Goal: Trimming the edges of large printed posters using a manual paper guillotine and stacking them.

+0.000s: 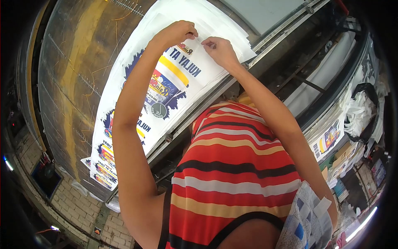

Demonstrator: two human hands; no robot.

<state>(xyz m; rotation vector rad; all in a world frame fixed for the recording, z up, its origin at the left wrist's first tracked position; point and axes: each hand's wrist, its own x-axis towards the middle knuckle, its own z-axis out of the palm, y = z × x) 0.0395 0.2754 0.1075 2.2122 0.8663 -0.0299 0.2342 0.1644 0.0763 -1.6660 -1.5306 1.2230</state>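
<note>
Long white transfer-paper sheets (214, 67) with mirrored colour prints lie in a stack along a table. My left hand (186, 31) and my right hand (214, 46) are close together over the upper part of the top sheet, fingers bent. The fingertips are near the paper, beside a small printed logo (185, 49). Whether either hand pinches an edge or a thin film cannot be told. A larger print with a yellow band (172, 70) shows between my forearms. My left forearm hides part of the prints.
The brown worn tabletop (71, 68) bears scale marks. A metal rail (231, 81) runs along its near edge. To the right are a white roll (320, 71) on a frame, a black bag of white scraps (360, 112) and another printed sheet (331, 137).
</note>
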